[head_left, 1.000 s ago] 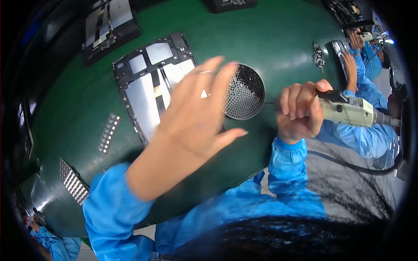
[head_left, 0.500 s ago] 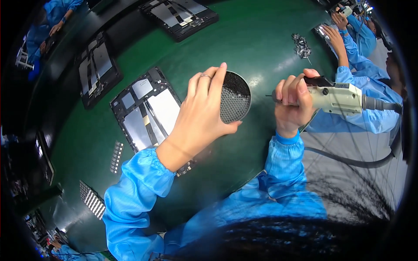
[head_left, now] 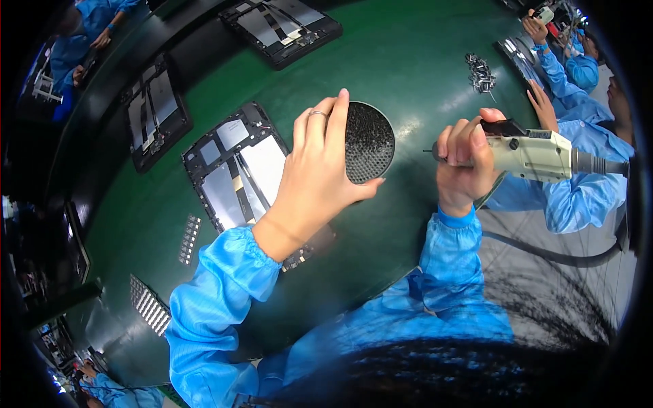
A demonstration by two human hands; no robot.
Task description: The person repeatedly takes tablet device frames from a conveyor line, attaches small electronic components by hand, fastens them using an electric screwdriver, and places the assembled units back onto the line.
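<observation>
My left hand (head_left: 316,166) grips a round dish (head_left: 362,175) by its rim, thumb on the near side and fingers on the far side. The dish has a perforated grey plate, and tiny dark pieces (head_left: 369,136), probably screws, cover most of it. My right hand (head_left: 466,163) is wrapped round a pale electric screwdriver (head_left: 537,155); its thin bit points left toward the dish, apart from it. Under my left wrist lies an opened tablet (head_left: 221,185) with silver panels and ribbon cables showing, partly hidden by the hand.
More opened tablets (head_left: 158,112) (head_left: 282,30) lie at the far left and far side of the green table (head_left: 408,224). Two strips of small parts (head_left: 190,239) (head_left: 149,304) lie left of my sleeve. A pile of small metal parts (head_left: 480,73) is at the far right. Co-workers sit around.
The dark pieces have spread from the far part of the dish over most of its plate. The dish has shifted slightly away from me. My right hand keeps its hold on the screwdriver.
</observation>
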